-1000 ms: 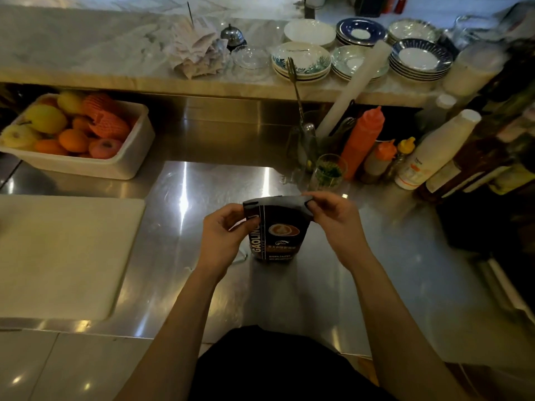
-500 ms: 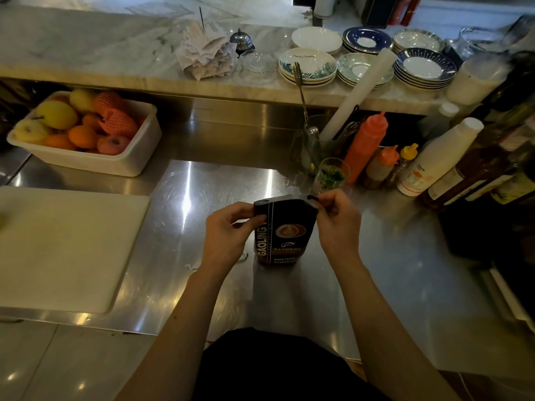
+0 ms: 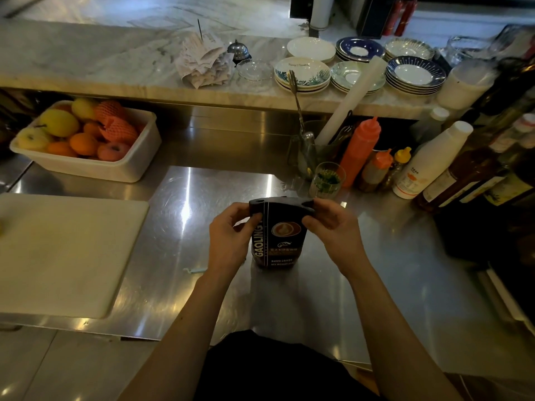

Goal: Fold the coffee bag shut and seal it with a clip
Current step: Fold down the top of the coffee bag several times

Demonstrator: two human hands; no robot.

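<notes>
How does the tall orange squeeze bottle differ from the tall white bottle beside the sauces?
The tall orange squeeze bottle has a narrow pointed nozzle; the tall white bottle has a flat white cap. The orange one shows no label; the white one carries a printed label low down. Both stand at the back of the steel counter.

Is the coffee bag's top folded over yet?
Folded. The coffee bag stands upright on the counter, top flattened; left hand and right hand pinch its corners. Clip cannot be told.

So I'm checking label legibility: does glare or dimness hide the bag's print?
Head view: dim, warm light; glare streaks lie on the steel counter, not the dark coffee bag. The large lettering reads; the left hand covers part, and the smallest print blurs.
</notes>
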